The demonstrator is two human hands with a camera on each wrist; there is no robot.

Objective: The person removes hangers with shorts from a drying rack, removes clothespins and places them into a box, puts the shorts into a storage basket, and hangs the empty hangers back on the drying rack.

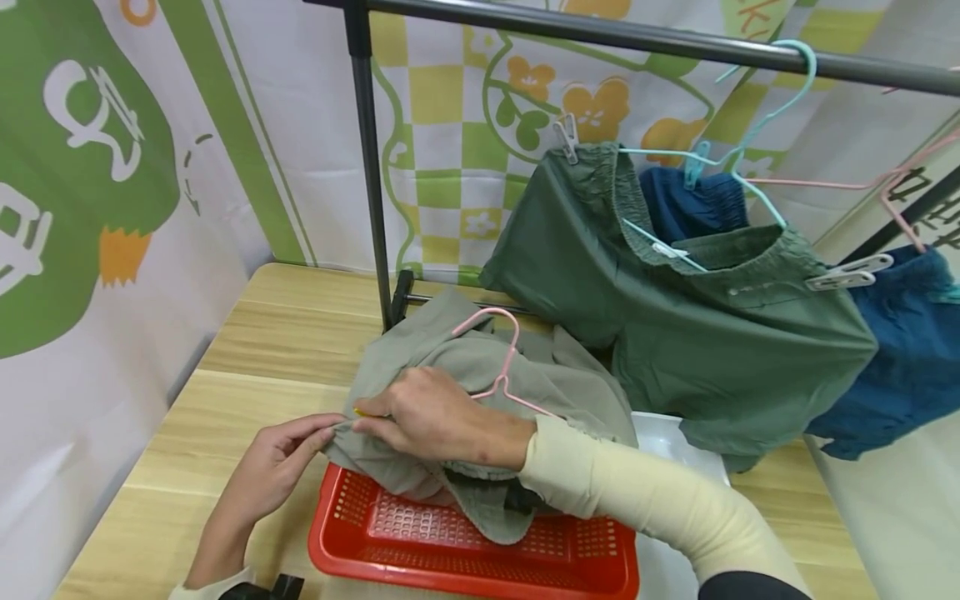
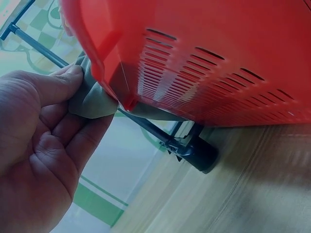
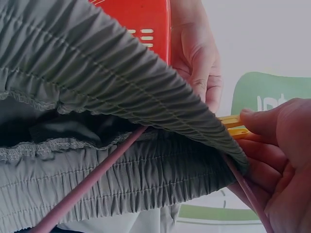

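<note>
Grey-green pants (image 1: 573, 387) with a gathered elastic waistband (image 3: 121, 73) lie bunched over the red basket. A pink hanger (image 1: 512, 358) stands up from them, its bar running inside the waistband in the right wrist view. My left hand (image 1: 273, 462) pinches an edge of the cloth between thumb and fingers at the basket's left side. Close beside it, my right hand (image 1: 438, 417) pinches a yellow clothespin (image 3: 232, 122) at the end of the waistband. The clothespin's tips are hidden by the cloth.
The red basket (image 1: 330, 542) stands on a wooden table (image 1: 277, 333), a white container (image 1: 667, 429) to its right. Above is a black rack rail (image 1: 570, 29). Green shorts (image 1: 712, 333) hang there from a light-blue hanger (image 1: 806, 75), blue shorts (image 1: 900, 358) behind them.
</note>
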